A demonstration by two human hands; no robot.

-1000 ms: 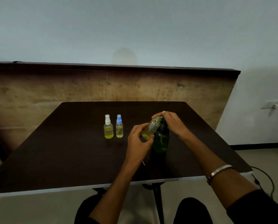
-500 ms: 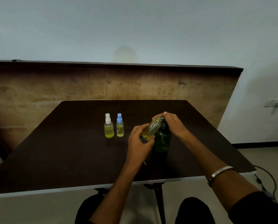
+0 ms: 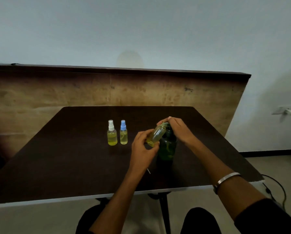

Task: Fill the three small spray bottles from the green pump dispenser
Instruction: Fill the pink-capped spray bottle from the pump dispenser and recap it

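Left hand (image 3: 142, 149): we see it wrapped around the lower body of an uncapped small spray bottle (image 3: 155, 135), tilted with its mouth up at the pump nozzle.
Thin white tube (image 3: 148, 171): lies on the table just below our left hand.
Green pump dispenser (image 3: 166, 146): upright on the dark table (image 3: 57, 162), right of centre, touching the tilted bottle.
Right hand (image 3: 178, 128): closed down over the pump head; a metal bangle (image 3: 225, 179) sits on the wrist.
White-capped spray bottle (image 3: 112, 135): upright, holding yellow liquid, well left of the dispenser.
Blue-capped spray bottle (image 3: 123, 135): upright just beside it, likewise filled.
Wooden panel (image 3: 90, 92): behind the table's far edge.
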